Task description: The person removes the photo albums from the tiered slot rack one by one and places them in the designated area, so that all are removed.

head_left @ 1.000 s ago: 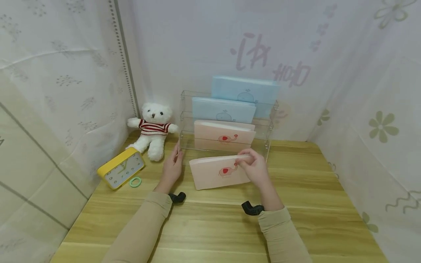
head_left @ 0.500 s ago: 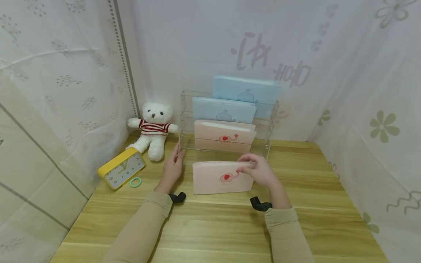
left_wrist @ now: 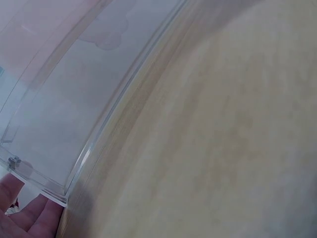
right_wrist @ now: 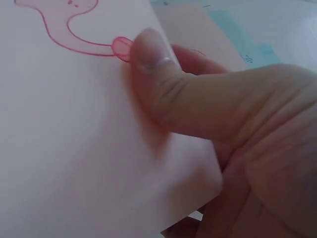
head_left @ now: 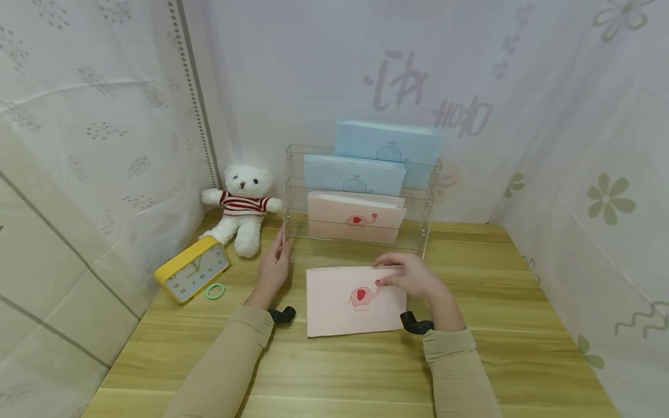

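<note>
Right hand (head_left: 413, 277) pinches pink booklet (head_left: 334, 316) near its two o'clock—elephant print mostly uncovered. Left hand (head_left: 273, 267) touches clear rack (head_left: 297, 224), likely steadying—can't tell whether gripping. Rack: booklet's twelve o'clock. Bear (head_left: 245, 204): left hand's eleven.

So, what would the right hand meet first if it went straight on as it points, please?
With the booklet in its grip, the right hand would probably meet the rack first, though depth is unclear.

Wood-grain table (head_left: 345, 377). On it: clear rack (head_left: 298, 225) at back, bear (head_left: 248, 206) left of rack, yellow clock (head_left: 194, 268) by bear, green ring (head_left: 208, 291) just beside clock.
</note>
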The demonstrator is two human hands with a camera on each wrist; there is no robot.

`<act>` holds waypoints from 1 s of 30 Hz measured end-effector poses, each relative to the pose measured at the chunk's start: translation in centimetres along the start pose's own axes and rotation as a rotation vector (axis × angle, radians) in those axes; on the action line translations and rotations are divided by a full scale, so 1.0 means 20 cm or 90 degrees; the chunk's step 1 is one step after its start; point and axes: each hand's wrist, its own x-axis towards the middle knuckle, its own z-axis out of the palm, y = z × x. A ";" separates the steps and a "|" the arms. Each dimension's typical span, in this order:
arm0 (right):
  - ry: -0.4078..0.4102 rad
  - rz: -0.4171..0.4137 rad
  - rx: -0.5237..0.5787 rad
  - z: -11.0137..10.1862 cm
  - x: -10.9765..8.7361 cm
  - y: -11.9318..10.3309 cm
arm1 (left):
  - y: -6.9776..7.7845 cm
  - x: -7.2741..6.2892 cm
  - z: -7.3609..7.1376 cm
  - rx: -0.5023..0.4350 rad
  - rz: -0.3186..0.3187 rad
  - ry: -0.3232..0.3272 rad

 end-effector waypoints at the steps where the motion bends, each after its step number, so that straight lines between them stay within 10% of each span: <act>1: -0.011 0.004 -0.012 0.00 0.00 0.00 | 0.00 0.00 0.00 -0.001 0.001 0.002; 30: -0.245 -0.018 -0.029 0.08 -0.01 0.19 | 0.03 -0.01 -0.01 -0.032 -0.036 -0.032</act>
